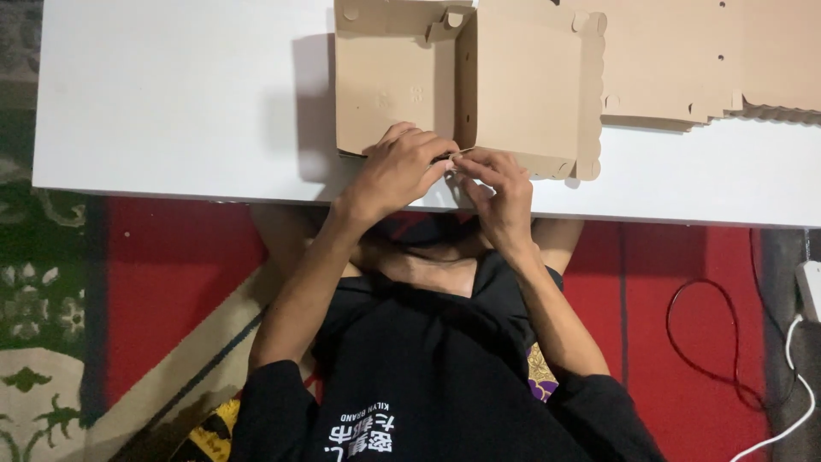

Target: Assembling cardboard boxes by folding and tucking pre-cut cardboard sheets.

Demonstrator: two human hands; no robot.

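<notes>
A brown cardboard box (453, 85), half folded, lies on the white table (171, 103), and everything else sits in relation to it. Its left panel lies flat on the tabletop, a wall stands upright through its middle, and its right panel ends in a scalloped edge. Both hands meet at the near edge of the box, right at the foot of that middle wall. The left hand (400, 171) lies over the box's near left corner, knuckles up, fingers curled down and closed on the cardboard edge; what exactly sits under the fingertips cannot be made out, since the hand itself covers it. The right hand (500, 192) is just right of it, touching it, with thumb and forefinger pinched together on a small flap or tab at the box's near edge while the other fingers stay loosely bent. The two hands' fingertips come together at that one spot on the edge. To the right of the box, touching or slightly under its scalloped side, a stack of flat cardboard blanks (710, 60) lies on the same table, with punched holes and a wavy edge showing. Below the box, past the near table edge, the person's black sleeves and black shirt fill the view over a red carpet (171, 274). Far right of the box, down on the carpet, a thin dark cable (714, 342) loops beside a white cable (791, 411).
</notes>
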